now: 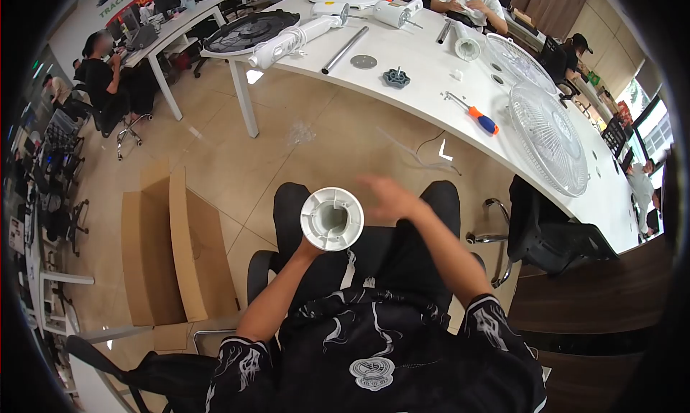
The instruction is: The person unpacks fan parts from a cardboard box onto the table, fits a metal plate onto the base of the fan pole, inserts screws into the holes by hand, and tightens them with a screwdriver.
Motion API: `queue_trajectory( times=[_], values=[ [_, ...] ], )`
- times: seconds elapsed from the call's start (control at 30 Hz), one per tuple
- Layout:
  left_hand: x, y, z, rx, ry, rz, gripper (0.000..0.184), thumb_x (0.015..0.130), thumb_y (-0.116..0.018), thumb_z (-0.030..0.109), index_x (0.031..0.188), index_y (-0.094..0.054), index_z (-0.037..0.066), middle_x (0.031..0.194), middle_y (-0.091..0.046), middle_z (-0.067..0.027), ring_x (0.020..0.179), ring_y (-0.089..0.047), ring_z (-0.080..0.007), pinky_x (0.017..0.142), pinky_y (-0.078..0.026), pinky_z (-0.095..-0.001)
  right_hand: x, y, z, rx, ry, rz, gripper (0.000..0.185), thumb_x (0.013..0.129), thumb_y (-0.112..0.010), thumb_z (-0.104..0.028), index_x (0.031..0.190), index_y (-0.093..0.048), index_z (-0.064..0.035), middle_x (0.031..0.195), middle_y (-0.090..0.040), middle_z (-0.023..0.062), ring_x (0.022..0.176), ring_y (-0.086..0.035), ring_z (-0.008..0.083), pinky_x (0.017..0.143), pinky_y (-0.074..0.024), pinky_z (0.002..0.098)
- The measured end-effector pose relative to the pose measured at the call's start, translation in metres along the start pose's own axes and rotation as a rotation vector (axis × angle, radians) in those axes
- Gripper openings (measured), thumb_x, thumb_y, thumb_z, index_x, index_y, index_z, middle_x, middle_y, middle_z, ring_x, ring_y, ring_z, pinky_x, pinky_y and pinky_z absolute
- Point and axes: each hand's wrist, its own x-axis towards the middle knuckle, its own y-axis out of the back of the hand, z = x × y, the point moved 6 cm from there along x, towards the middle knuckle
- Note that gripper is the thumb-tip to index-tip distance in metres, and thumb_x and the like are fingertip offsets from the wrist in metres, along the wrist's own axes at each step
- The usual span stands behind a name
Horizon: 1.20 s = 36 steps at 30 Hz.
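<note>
Ahead, the long white counter (438, 65) carries the fan parts, spread apart, perhaps so each stays easy to pick out. Beside the seat, a cardboard box (205, 262) stands open on the floor. A wire guard (548, 136) lies nearly flat, probably for stability. Over the lap, the left hand (309, 248) grips a hollow white tube (327, 243), mouth up, seemingly to expose its ribbed inside. The right hand (393, 199), blurred but apparently wide and holding nothing, is just beside it. A screwdriver (483, 120) rests near the counter's edge.
</note>
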Motion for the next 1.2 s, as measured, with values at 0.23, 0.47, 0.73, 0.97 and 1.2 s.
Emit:
queue_trajectory(
  times=[0.23,0.47,0.73,0.97,1.2],
  values=[
    [0.003,0.030,-0.051,0.210,-0.046,-0.007,0.053,0.090,-0.069,0.017,0.137,-0.048,0.006,0.130,-0.059,-0.0099,0.118,-0.059,-0.0210,0.101,-0.049,-0.0381,0.153,0.138,0.060,-0.129,-0.202,0.363,0.037,0.076,-0.076,-0.017,0.107,-0.069,-0.0005,0.090,-0.071,0.0123,0.079,-0.069,0.0221,0.072,-0.0551,0.0340],
    [0.029,0.024,-0.033,-0.031,-0.011,-0.065,0.064,0.081,-0.078,0.014,0.136,-0.048,0.005,0.128,-0.060,-0.0088,0.118,-0.059,-0.0193,0.103,-0.048,-0.0376,0.281,0.178,0.159,-0.409,-0.462,0.405,0.058,0.069,-0.081,-0.041,0.111,-0.066,-0.0040,0.109,-0.069,0.0187,0.103,-0.066,0.0332,0.091,-0.0525,0.0403],
    [0.040,0.020,0.009,0.187,-0.086,0.032,0.070,0.054,-0.089,0.018,0.117,-0.062,0.002,0.112,-0.065,-0.0129,0.103,-0.064,-0.0246,0.092,-0.050,-0.0342,0.325,0.175,0.207,-0.560,-0.573,0.212,0.082,0.068,-0.076,-0.060,0.119,-0.061,0.0024,0.117,-0.066,0.0232,0.109,-0.064,0.0358,0.093,-0.0519,0.0404],
    [0.027,0.018,-0.016,0.181,0.042,-0.104,0.097,0.058,-0.093,0.029,0.139,-0.045,0.007,0.133,-0.052,-0.0096,0.127,-0.048,-0.0276,0.109,-0.034,-0.0403,0.330,0.189,0.227,-0.390,-0.754,0.036,0.093,0.052,-0.085,-0.063,0.109,-0.066,0.0094,0.107,-0.070,0.0207,0.108,-0.065,0.0289,0.086,-0.0541,0.0414],
    [0.027,0.028,0.007,0.213,-0.070,0.030,0.069,0.057,-0.091,0.020,0.118,-0.062,0.005,0.110,-0.068,-0.0093,0.101,-0.066,-0.0203,0.089,-0.052,-0.0356,0.318,0.186,0.220,-0.195,-0.722,-0.005,0.084,0.052,-0.088,-0.053,0.106,-0.067,0.0086,0.105,-0.069,0.0184,0.103,-0.065,0.0296,0.072,-0.0578,0.0430]
  ],
)
